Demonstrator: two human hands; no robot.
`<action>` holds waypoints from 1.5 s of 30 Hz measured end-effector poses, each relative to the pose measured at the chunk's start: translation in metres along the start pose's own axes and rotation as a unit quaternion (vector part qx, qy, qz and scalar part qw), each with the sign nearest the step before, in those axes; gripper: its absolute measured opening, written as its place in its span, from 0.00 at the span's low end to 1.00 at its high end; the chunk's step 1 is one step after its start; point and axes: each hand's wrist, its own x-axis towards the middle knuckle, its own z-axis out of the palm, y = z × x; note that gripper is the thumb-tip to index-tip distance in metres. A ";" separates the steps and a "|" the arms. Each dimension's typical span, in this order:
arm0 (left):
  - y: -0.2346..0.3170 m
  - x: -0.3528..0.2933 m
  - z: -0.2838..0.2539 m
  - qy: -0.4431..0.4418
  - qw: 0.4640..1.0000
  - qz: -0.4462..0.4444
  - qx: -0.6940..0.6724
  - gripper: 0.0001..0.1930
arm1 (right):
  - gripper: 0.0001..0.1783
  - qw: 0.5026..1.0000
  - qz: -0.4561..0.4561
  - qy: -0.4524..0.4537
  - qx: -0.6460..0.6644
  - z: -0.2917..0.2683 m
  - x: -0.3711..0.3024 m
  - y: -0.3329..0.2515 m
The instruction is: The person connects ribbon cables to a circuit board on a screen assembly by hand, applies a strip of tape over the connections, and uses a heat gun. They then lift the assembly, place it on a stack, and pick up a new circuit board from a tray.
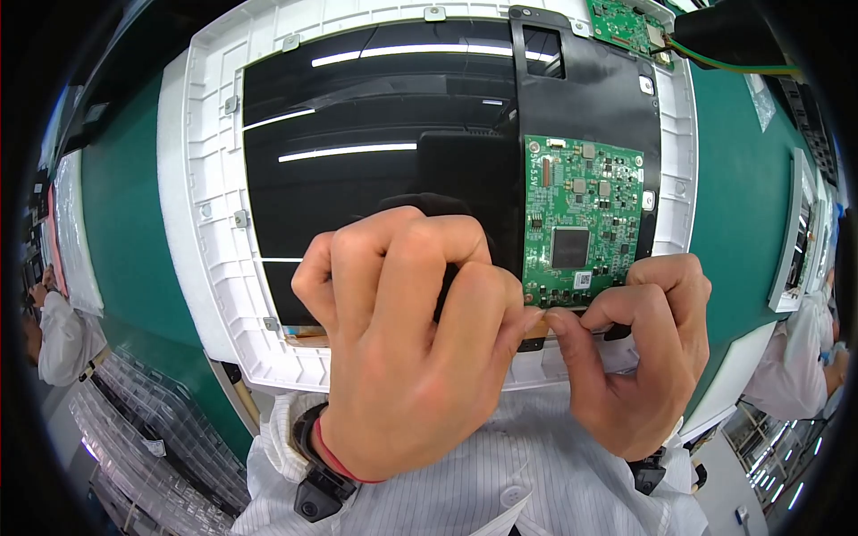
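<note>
My left hand point(407, 344) is closed, its thumb and forefinger pressed together at the near edge of a green circuit board point(585, 214). My right hand point(639, 353) is closed beside it, thumb tip and bent forefinger meeting at the same edge. The two thumbs almost touch. Just below the board, a small orange-brown strip point(536, 330) shows between the hands; whatever the fingertips pinch is hidden. The board lies on the black right-hand part of a glossy dark panel point(357, 107), which sits in a white plastic frame point(214, 179).
At the upper right, a second green board point(626, 25) has a green-yellow wire point(733, 65). Metal clips line the frame. Under it is a green work surface point(130, 214). Clear plastic trays point(152, 438) stand at lower left. Other people's sleeves show at left point(67, 335) and right point(786, 380).
</note>
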 end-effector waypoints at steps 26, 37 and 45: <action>-0.006 0.008 -0.082 0.084 0.988 0.063 0.114 0.07 | 0.08 0.997 0.006 0.076 -0.013 -0.056 0.071 0.061; -0.056 0.044 -0.164 0.150 0.970 0.014 0.190 0.04 | 0.10 1.000 0.001 0.017 0.000 -0.066 0.104 0.085; -0.148 0.135 -0.182 0.135 0.951 0.022 0.279 0.09 | 0.10 0.990 0.033 0.059 0.127 -0.046 0.099 0.128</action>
